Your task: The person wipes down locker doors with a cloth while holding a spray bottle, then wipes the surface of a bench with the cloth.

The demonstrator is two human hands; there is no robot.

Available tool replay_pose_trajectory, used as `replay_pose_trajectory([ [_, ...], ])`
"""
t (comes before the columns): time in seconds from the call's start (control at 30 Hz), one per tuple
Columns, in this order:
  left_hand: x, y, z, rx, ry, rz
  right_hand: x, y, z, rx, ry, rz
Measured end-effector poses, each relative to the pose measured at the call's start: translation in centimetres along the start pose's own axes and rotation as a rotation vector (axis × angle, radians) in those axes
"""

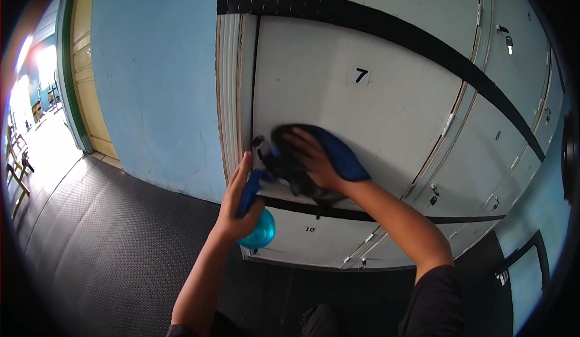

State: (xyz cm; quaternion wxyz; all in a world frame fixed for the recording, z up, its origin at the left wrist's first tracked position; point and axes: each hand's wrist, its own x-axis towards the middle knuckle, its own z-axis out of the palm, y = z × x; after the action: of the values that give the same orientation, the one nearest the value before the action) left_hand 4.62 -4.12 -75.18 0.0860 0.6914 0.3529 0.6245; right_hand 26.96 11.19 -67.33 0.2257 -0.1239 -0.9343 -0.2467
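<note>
My right hand (317,163) presses a black and blue cloth (345,154) against the white locker door (311,71) marked 7, low on its left side. The hand and cloth are smeared by motion. Beside it, my left hand (232,207) is wrapped round a spray bottle with a blue trigger head and a translucent teal body (260,231). Its fingertips point up near the door's left edge. A lock (258,141) shows just left of the cloth. Part of the bottle is hidden behind my left hand.
More lockers, with doors 8 (496,147) and 10 (311,240), surround this door, and keys (509,44) hang from some locks. A light blue wall (157,83) stands left. Black textured flooring (121,234) lies below. Chairs (18,168) show through a doorway far left.
</note>
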Motion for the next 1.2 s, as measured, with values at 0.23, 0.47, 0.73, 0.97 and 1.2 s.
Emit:
replay_pose_trajectory([
  [0.23,5.9,-0.5,3.3,0.621,0.004,-0.156,-14.7,0.9,-4.9,-0.501,0.294,0.685],
  [0.47,8.0,0.4,3.2,0.637,0.092,-0.328,-21.2,1.7,-3.9,-0.422,0.195,0.818],
  [0.73,7.9,1.4,2.0,0.592,0.094,-0.354,-20.5,1.9,-4.1,-0.336,0.28,0.775],
  [0.97,7.4,3.5,1.2,0.516,0.102,-0.445,-20.6,2.2,-4.2,-0.342,0.305,0.737],
  [1.2,5.4,6.0,-0.3,0.407,0.138,-0.449,-21.1,2.2,-2.5,-0.32,0.299,0.824],
])
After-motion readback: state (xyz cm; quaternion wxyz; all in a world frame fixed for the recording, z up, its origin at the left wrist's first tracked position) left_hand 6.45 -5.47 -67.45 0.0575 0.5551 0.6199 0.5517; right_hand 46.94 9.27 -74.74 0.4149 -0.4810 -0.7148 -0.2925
